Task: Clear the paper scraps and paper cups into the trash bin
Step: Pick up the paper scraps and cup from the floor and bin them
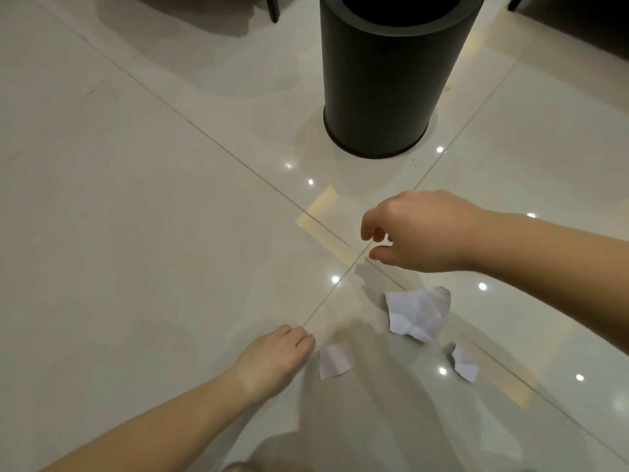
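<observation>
A tall black trash bin (381, 83) stands on the glossy tile floor at the top centre, its mouth open. Three white paper scraps lie near the bottom: a large crumpled scrap (418, 313), a small flat scrap (335, 360) and a small torn scrap (463, 365). My right hand (418, 231) hovers between the bin and the large scrap, fingers loosely curled and apart, holding nothing. My left hand (272, 357) reaches down just left of the small flat scrap, fingers together and pointing at the floor, with nothing in it. No paper cups are in view.
The floor is pale polished tile with grout lines crossing under my right hand (360, 257). Dark furniture legs (273, 10) stand at the top left and a dark piece at the top right corner (578, 11).
</observation>
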Motion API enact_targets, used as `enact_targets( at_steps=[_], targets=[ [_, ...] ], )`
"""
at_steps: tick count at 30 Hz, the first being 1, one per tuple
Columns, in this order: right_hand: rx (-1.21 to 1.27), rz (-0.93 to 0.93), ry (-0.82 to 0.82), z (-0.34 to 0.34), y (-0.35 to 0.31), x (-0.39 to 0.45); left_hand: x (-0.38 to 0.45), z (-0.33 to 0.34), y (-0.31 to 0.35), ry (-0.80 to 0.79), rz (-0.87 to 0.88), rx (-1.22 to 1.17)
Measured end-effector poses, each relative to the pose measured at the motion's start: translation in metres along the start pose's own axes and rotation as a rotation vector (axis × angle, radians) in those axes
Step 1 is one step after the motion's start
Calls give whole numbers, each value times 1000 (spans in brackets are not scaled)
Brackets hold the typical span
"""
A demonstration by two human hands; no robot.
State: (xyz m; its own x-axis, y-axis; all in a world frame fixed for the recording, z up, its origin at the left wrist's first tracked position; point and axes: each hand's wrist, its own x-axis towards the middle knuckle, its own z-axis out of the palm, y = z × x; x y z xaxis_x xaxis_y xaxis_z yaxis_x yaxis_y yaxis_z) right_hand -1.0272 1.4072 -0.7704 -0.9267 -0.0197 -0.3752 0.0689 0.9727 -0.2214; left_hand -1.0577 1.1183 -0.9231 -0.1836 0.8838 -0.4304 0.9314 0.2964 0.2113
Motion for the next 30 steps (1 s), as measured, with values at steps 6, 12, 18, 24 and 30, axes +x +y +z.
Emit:
enact_targets(
  at_steps=[6, 12, 18, 24, 30],
  targets=[
    [5, -2, -11, 4, 4, -1, 27, -42, 0, 90, 22, -161],
    [16, 57, 30, -9, 26, 4, 78, -154, -8, 454, -4, -216],
    [35, 116, 90, -28, 55, -2, 127, -282, -23, 853, 53, -171],
    [57, 156, 115, -34, 78, -7, 194, -388, -21, 936, -50, -186],
    [75, 201, 72, -17, 92, -16, 220, -408, -25, 800, -148, -81]
  ],
)
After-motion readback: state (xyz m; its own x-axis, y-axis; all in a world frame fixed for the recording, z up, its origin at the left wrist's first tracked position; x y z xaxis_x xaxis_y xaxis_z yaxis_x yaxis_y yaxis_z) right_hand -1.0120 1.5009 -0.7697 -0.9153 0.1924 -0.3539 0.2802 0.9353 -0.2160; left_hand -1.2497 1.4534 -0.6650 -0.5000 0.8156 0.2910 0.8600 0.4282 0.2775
